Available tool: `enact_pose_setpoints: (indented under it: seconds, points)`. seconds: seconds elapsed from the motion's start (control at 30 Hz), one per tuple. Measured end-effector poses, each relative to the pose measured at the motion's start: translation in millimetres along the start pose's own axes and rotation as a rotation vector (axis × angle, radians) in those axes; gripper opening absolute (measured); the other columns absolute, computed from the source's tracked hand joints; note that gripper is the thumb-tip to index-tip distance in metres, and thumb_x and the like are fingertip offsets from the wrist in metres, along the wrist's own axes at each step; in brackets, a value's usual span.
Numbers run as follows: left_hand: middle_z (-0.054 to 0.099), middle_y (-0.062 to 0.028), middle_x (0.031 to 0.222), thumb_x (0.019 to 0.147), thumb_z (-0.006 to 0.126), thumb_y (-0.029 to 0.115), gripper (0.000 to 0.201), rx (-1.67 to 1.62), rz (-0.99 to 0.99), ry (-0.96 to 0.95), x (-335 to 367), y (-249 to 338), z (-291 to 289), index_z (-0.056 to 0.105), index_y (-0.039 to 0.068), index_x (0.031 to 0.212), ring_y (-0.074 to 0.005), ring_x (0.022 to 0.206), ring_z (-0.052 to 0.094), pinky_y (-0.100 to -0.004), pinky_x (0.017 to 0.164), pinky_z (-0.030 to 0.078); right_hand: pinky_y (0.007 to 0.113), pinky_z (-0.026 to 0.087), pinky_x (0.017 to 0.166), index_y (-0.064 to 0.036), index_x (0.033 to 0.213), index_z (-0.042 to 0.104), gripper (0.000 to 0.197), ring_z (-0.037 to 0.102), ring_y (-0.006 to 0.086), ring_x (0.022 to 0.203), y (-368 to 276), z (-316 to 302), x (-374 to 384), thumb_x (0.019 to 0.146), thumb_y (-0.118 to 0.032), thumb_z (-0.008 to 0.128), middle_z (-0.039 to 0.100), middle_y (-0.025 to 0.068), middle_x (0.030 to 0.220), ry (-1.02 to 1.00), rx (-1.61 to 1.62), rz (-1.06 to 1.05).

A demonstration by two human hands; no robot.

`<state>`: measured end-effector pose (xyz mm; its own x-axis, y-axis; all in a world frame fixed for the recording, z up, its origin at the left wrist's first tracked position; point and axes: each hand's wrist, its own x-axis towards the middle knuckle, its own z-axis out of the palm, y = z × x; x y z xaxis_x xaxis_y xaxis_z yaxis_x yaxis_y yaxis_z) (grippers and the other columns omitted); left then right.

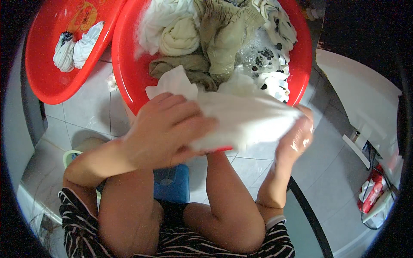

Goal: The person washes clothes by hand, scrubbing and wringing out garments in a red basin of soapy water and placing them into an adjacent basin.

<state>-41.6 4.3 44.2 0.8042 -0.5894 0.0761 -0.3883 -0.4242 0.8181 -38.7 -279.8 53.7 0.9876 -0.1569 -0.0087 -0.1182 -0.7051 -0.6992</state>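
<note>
A wet-looking white cloth (245, 118) is stretched between my two hands, above the near rim of a large red basin (125, 81). My left hand (172, 127) is closed on its left part, slightly blurred, with a corner of cloth standing up past the knuckles. My right hand (297, 135), with white suds on it, grips the right end. What kind of garment it is does not show. In the basin lie an olive-brown garment (217, 34), a rolled cream cloth (180, 36), white cloth (165, 13) and a white garment with black spots (277, 26), amid sudsy water.
A second red basin (41, 77) at the upper left holds two small white bundles (64, 58). Below me are my bare knees and a blue plastic stool (172, 182). Grey floor tiles (318, 146) surround the basin. At the right lie a red-and-white packet (372, 191) and dark cables.
</note>
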Motion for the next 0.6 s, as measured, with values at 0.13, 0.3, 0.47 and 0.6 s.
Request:
enact_pose_setpoints:
  seconds: [0.13,0.3,0.47,0.6]
  points:
    - [0.055,-0.0170,0.104,0.079,0.062,0.033,0.044,0.184,-0.226,-0.006,16,-46,62,0.052,0.008,0.114,-0.0347,0.099,0.054,-0.0449,0.084,0.044,0.041,0.037,0.097,-0.0033,0.129,0.044,0.044,0.048,0.0359,0.113,21,68,-9,0.088,-0.019,0.053,0.050,0.0217,0.125,-0.267,-0.143,-0.054]
    - [0.055,-0.0190,0.108,0.083,0.058,0.030,0.039,0.177,-0.523,-0.378,52,-113,88,0.051,0.007,0.114,-0.0372,0.095,0.057,-0.0455,0.083,0.046,0.051,0.025,0.103,-0.0121,0.133,0.043,0.059,0.037,0.0405,0.121,45,118,-6,0.083,-0.039,0.059,0.041,0.0259,0.128,-0.374,-0.568,-0.297]
    - [0.060,-0.0191,0.104,0.086,0.055,0.032,0.041,0.229,-0.601,-0.610,84,-103,87,0.051,0.002,0.115,-0.0293,0.102,0.057,-0.0395,0.080,0.049,0.053,0.017,0.107,-0.0150,0.136,0.040,0.068,0.028,0.0385,0.130,80,157,4,0.081,-0.051,0.054,0.036,0.0203,0.138,-0.463,-0.807,-0.109]
    - [0.060,-0.0191,0.109,0.079,0.061,0.030,0.045,0.330,-0.185,-0.395,54,-159,156,0.051,0.004,0.115,-0.0318,0.104,0.056,-0.0415,0.087,0.046,0.054,0.017,0.107,-0.0174,0.138,0.038,0.069,0.028,0.0362,0.130,84,169,4,0.079,-0.049,0.057,0.039,0.0174,0.136,-0.475,-0.894,-0.310]
